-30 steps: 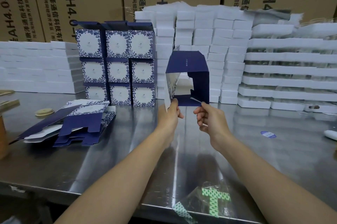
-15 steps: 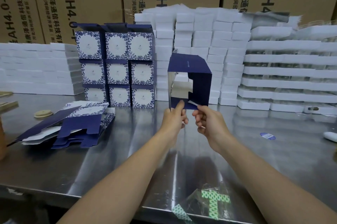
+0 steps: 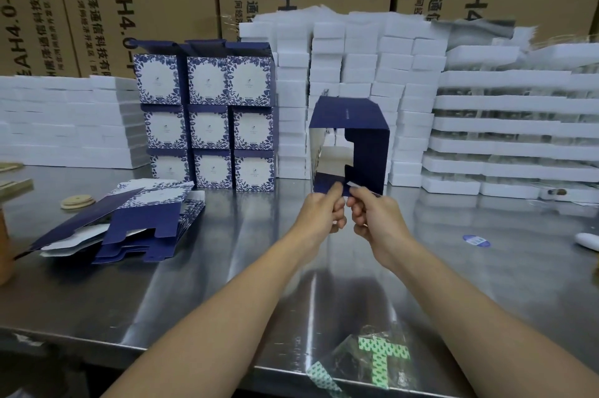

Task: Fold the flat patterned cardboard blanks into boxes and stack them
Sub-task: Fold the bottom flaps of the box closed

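Holding up the blue box, you pinch its bottom flaps with the fingers of your left hand and right hand.

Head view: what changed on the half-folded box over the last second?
The left hand and right hand drew together at the bottom edge of the half-folded box, now almost touching, and the box squared up. Both hands kept pinching its bottom flaps throughout. The stacked boxes and flat blanks stayed put.
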{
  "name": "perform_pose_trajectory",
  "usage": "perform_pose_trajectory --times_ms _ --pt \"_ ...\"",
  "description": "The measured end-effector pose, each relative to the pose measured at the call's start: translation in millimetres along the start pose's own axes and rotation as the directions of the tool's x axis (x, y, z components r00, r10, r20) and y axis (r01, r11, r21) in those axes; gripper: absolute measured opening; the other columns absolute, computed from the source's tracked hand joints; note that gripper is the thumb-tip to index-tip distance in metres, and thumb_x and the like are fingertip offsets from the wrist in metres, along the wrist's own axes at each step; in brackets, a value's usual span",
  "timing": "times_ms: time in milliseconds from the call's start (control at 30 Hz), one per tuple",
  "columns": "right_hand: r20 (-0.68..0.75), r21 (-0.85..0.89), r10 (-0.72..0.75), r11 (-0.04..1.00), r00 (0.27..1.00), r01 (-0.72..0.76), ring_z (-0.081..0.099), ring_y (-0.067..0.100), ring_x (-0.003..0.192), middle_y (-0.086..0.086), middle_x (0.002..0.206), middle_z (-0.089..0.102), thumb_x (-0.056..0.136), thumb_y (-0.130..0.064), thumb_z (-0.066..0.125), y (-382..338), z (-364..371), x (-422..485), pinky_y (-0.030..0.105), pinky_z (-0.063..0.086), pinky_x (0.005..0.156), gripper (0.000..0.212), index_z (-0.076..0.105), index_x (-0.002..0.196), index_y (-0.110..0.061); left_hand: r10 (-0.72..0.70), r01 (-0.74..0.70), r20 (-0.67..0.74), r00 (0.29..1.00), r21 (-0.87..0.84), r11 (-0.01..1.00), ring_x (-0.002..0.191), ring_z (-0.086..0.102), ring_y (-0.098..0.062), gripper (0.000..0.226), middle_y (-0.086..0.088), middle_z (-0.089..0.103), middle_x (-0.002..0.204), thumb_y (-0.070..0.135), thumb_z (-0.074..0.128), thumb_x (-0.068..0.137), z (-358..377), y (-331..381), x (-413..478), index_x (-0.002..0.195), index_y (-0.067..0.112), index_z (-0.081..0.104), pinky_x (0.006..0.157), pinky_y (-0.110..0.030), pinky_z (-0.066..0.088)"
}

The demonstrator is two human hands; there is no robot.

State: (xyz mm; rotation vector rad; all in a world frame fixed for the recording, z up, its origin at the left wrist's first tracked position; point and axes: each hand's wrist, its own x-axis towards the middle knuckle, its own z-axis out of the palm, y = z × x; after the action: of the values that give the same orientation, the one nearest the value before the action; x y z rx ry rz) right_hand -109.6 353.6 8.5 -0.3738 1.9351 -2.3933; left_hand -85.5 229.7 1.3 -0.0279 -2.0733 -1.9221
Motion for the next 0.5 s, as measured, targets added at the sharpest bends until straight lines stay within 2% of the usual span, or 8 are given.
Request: perform_pose_trajectory --times_ms 100,200,267,333,400,500 --pt "0.073 0.012 -0.012 1.000 0.997 0.011 0.039 0.013 0.051 -0.001 0.061 0.048 0.096 -0.034 0.072 1.9 0.2 -2.0 0.024 0.032 0.050 0.031 0.065 0.071 -0.018 0.001 -0.001 0.012 1.000 -0.011 1.000 0.046 0.043 -0.012 0.064 0.005 0.036 0.048 0.046 0.047 0.108 -1.2 1.6 -0.5 0.048 0.027 0.038 0.059 -0.027 0.038" --pt "0.130 0.011 0.003 1.000 0.992 -0.005 0.037 0.011 0.051 -0.002 0.060 0.044 0.099 -0.045 0.070 2.6 1.5 -2.8 0.023 0.031 0.049 0.044 0.058 0.063 -0.023 -0.003 0.003 0.000 1.000 -0.027 1.000 0.045 0.040 -0.012 0.069 0.005 0.039 0.047 0.049 0.048 0.106 1.1 4.3 -2.9 0.041 0.024 0.046 0.056 -0.027 0.037" --pt "0.121 0.011 0.000 1.000 0.993 -0.001 0.034 0.011 0.051 -0.001 0.061 0.041 0.100 -0.041 0.067 1.9 1.3 -2.2 0.022 0.030 0.048 0.045 0.056 0.061 -0.023 -0.004 0.002 -0.033 0.999 -0.065 0.998 0.045 0.032 -0.012 0.073 0.008 0.033 0.049 0.054 0.045 0.108 2.6 5.6 -5.3 0.041 0.025 0.049 0.053 -0.027 0.031" --pt "0.108 0.006 -0.014 1.000 0.994 0.014 0.032 0.012 0.052 0.000 0.061 0.039 0.100 -0.035 0.067 0.8 -0.2 -1.6 0.021 0.030 0.046 0.042 0.055 0.063 -0.021 0.003 -0.013 -0.091 0.996 -0.106 0.994 0.048 0.025 -0.010 0.065 0.010 0.027 0.054 0.057 0.040 0.110 1.2 6.0 -6.2 0.051 0.029 0.045 0.048 -0.019 0.027" --pt "0.104 -0.011 -0.019 1.000 0.994 0.021 0.032 0.011 0.051 0.000 0.062 0.040 0.100 -0.034 0.067 0.6 -0.8 -2.0 0.021 0.030 0.046 0.039 0.056 0.066 -0.019 0.021 -0.036 -0.132 0.991 -0.116 0.993 0.049 0.022 -0.008 0.052 0.013 0.026 0.056 0.049 0.037 0.112 -2.2 5.2 -5.5 0.065 0.029 0.040 0.044 -0.015 0.025" --pt "0.089 -0.049 -0.008 0.999 0.996 0.012 0.034 0.011 0.051 -0.002 0.060 0.041 0.098 -0.037 0.071 2.0 -0.2 -3.1 0.021 0.029 0.047 0.039 0.057 0.066 -0.019 -0.004 -0.012 -0.155 0.988 -0.099 0.995 0.047 0.023 -0.007 0.047 0.013 0.027 0.054 0.038 0.037 0.112 -4.4 3.3 -4.2 0.066 0.026 0.039 0.041 -0.014 0.026"
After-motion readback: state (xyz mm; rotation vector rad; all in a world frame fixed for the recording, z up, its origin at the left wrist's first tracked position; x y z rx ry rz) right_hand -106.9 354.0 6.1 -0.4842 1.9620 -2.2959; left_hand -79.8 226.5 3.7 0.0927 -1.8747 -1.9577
